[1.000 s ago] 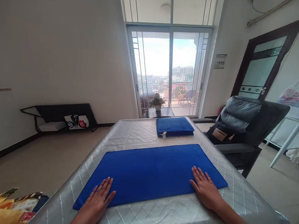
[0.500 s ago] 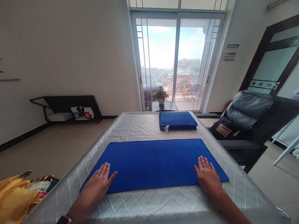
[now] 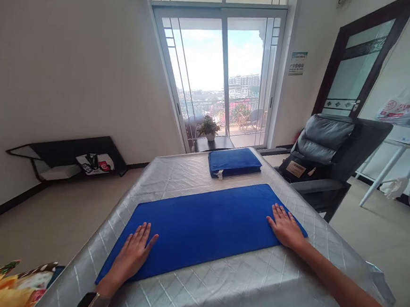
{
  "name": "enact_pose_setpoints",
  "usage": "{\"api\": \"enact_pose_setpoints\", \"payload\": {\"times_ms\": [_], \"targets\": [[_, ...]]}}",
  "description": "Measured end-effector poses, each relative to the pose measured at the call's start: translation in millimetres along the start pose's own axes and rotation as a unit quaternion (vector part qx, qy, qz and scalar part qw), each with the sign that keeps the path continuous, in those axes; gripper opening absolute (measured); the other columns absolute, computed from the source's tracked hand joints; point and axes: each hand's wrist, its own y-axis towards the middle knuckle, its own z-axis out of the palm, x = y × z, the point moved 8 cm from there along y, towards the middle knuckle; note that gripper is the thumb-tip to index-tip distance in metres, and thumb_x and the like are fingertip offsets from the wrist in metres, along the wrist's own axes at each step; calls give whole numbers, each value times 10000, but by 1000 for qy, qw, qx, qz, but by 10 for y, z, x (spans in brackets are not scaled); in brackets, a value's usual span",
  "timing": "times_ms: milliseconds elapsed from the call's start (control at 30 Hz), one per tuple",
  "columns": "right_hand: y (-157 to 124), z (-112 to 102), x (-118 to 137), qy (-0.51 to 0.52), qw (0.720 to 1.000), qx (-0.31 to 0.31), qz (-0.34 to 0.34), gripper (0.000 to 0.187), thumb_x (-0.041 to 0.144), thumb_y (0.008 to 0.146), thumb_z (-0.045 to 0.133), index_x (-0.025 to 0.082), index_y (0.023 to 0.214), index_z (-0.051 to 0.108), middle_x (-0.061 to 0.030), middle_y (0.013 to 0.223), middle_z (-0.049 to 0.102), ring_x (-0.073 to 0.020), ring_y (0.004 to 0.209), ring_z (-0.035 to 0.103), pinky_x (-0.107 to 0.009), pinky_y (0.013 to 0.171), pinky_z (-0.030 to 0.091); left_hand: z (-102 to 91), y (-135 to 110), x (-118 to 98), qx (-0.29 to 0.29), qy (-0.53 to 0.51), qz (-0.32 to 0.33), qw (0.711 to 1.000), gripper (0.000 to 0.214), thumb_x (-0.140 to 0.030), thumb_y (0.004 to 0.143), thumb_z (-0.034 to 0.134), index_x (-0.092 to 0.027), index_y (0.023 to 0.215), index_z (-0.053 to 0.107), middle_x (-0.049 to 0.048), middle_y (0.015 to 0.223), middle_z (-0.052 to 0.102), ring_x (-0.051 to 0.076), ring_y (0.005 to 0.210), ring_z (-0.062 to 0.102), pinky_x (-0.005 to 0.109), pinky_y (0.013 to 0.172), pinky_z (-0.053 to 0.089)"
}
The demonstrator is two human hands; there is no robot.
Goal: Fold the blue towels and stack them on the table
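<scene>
Your left hand (image 3: 131, 256) flat on near-left corner of blue towel (image 3: 202, 226), right hand (image 3: 286, 227) flat on right end; palms open, gripping nothing. Since a second ago, hands slid slightly outward. Towel spread smooth on worktop (image 3: 237, 288); folded towel (image 3: 233, 162) beyond.

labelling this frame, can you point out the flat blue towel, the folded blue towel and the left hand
flat blue towel (image 3: 206, 224): head view, middle of its open surface
folded blue towel (image 3: 234, 161): head view, centre of its top
left hand (image 3: 131, 256): head view, back of the hand
</scene>
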Motion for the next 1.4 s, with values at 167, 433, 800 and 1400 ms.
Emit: {"api": "enact_pose_setpoints", "payload": {"times_ms": [167, 433, 800, 1400], "targets": [[-9, -10, -461, -29, 999, -20, 24, 707, 443, 976, 219, 44, 1559, 249, -113, 1626, 212, -249, 1506, 175, -460, 1225, 152, 153, -368, 677, -27, 21, 3, 999, 509, -317, 930, 338, -197, 1345, 608, 127, 1521, 458, 331, 1455, 324, 513, 1135, 359], [282, -305, 1340, 58, 982, -69, -165, 626, 396, 1001, 204, 110, 1540, 342, -100, 1604, 274, -239, 1497, 211, -459, 1216, 170, -675, 541, -633, -121, -32, 20, 992, 698, -550, 1000, 216, -114, 1530, 344, 132, 1590, 335, 268, 1496, 236, 480, 1212, 255], [1179, -62, 1795, 77, 982, 8, -174, 628, 447, 1004, 213, 171, 1561, 303, -40, 1615, 266, -168, 1499, 195, -355, 1220, 130, -253, 1707, -1190, 15, -98, 26, 995, 729, -578, 1008, 165, -106, 1548, 294, 142, 1607, 266, 272, 1500, 217, 487, 1213, 215], [1741, -184, -194, 20, 999, 23, -21, 544, 346, 1010, 284, 155, 1499, 425, -97, 1574, 367, -219, 1424, 374, -366, 1153, 307, -79, 1193, 560, 21, -71, -221, 972, 843, -666, 917, 170, -116, 1532, 344, 182, 1613, 244, 378, 1488, 210, 557, 1177, 195]]}}
